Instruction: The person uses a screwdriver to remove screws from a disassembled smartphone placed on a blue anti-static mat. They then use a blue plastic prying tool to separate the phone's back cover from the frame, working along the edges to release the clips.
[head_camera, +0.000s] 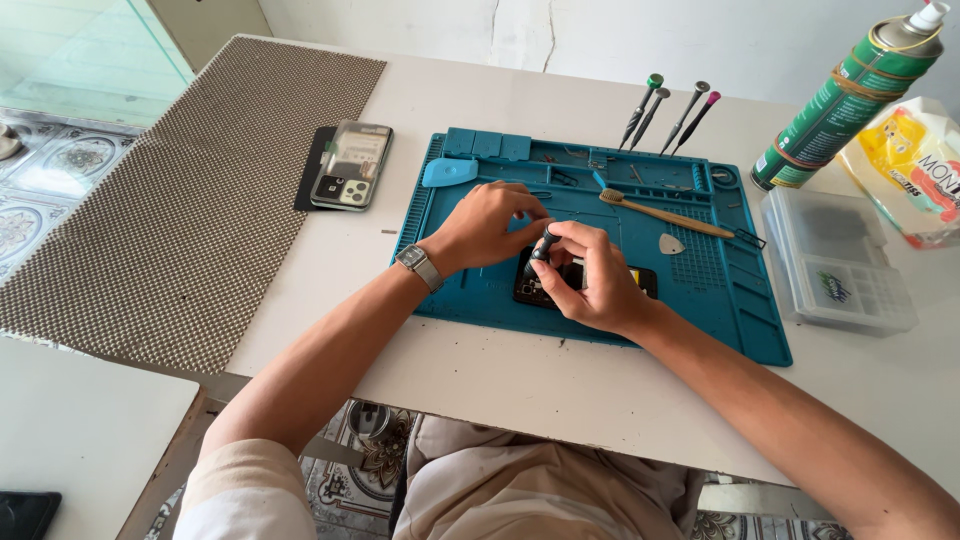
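Near the blue mat's (760, 320) front edge the opened phone (585, 280) lies mid-disassembly, back cover (352, 165) already set aside, while the right hand (590, 280) grips a screwdriver (543, 247) and the left hand (490, 222) pinches its top.

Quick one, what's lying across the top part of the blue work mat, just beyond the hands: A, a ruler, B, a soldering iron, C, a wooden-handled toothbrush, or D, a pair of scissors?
C: a toothbrush with a pale wooden handle lies slantwise on the blue mat, beyond the right hand that grips a dark screwdriver.
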